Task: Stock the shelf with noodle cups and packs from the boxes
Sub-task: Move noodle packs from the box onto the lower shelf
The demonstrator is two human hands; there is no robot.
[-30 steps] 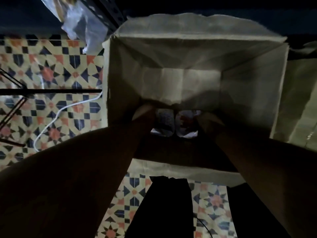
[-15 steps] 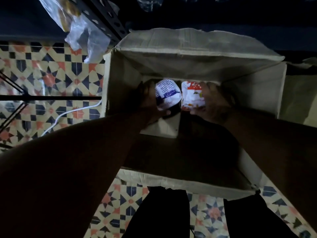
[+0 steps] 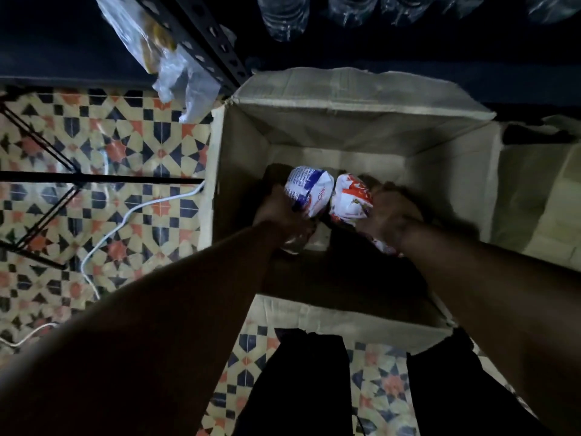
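Note:
An open cardboard box [image 3: 377, 121] stands on the tiled floor in front of me. Both my arms reach down into it. My left hand [image 3: 279, 215] grips a white noodle pack with blue print [image 3: 309, 188]. Beside it, my right hand [image 3: 388, 215] grips a white noodle pack with red and orange print [image 3: 350, 198]. The two packs are held side by side above the box's bare floor, almost touching. The lower ends of both packs are hidden by my fingers.
A dark metal shelf upright [image 3: 204, 39] rises behind the box's left corner, with a clear plastic bag [image 3: 163, 58] hanging by it. Plastic bottles [image 3: 284, 14] stand on the shelf above. A white cable [image 3: 125, 215] lies on the floor left. Another box [image 3: 540, 196] sits right.
Both hands have come up from the bottom of the box, each lifting a noodle pack. The view has tilted upward, bringing the shelf and bottles into sight.

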